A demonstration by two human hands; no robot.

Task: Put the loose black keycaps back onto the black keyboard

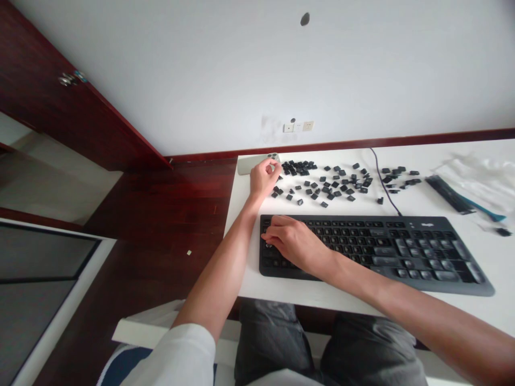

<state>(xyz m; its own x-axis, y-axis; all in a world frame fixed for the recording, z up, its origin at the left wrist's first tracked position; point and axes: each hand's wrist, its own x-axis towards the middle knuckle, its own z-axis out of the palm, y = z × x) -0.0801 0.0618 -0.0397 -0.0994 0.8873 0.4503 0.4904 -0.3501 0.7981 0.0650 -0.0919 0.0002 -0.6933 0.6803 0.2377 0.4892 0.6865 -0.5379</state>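
Note:
A black keyboard (428,225) lies along the front of the white table (249,289). Many of its key positions on the right show bare, without keycaps. My right hand (292,238) rests over the keyboard's left end, its thumb and fingers pinched together low at the keys; whatever they hold is hidden. My left hand (264,176) is at the table's back left, fingers curled and pinched, beside a cluster of black keycaps (296,168) and in front of a phone (246,165). I cannot see what is in that pinch. More loose keycaps (336,185) lie scattered behind the keyboard.
The keyboard's cable (378,170) runs back between the loose keycaps. At the right lie a black-and-teal tool (480,208) and crumpled clear plastic (478,174). Wall sockets (298,127) sit behind the table; a red-brown door (88,102) stands at the left.

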